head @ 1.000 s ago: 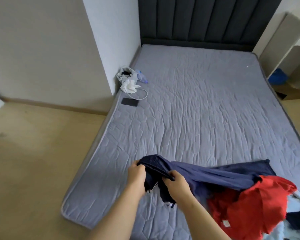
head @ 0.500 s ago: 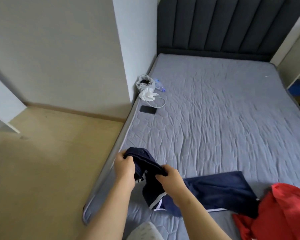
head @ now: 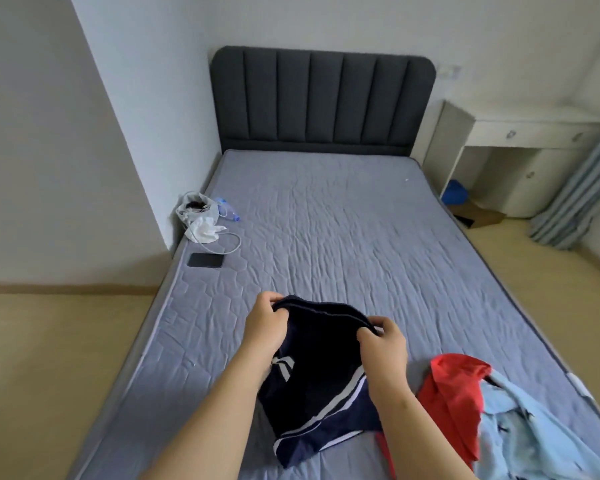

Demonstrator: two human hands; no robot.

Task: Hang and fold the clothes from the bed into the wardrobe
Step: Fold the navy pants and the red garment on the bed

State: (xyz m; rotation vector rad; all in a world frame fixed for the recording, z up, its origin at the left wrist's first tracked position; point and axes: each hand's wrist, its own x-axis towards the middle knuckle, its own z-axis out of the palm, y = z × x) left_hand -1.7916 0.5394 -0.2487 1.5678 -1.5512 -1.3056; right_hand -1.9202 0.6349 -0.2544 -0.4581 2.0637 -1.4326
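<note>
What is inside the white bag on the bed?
A dark thing shows in the open top of the bag; I cannot tell what it is. Anything deeper is hidden by the bag's crumpled sides.

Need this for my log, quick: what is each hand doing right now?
The left hand grips the navy shorts at one end of the waistband.
The right hand grips the same shorts at the other end.

navy shorts freed from red garment, left hand and right hand wider apart
</note>
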